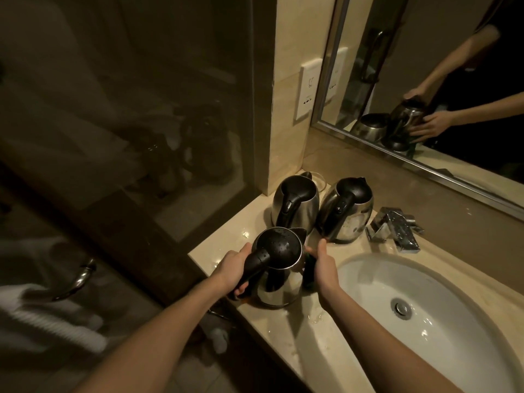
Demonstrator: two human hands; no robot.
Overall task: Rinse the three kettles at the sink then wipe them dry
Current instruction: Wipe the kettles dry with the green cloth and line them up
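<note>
Three steel kettles with black lids and handles stand on the beige counter (286, 333) left of the sink. The nearest kettle (279, 287) has water drops on its lid. My left hand (231, 269) grips its black handle. My right hand (323, 268) presses a dark green cloth (309, 272) against the kettle's right side. Behind it stand the back left kettle (295, 204) and the back right kettle (347, 211), both untouched. The cloth is mostly hidden by my hand.
A white oval sink (425, 313) with a metal drain lies to the right. A chrome tap (397, 231) sits behind it. A mirror (425, 80) runs along the back wall. A glass partition (127, 109) stands at the left, just beyond the counter's edge.
</note>
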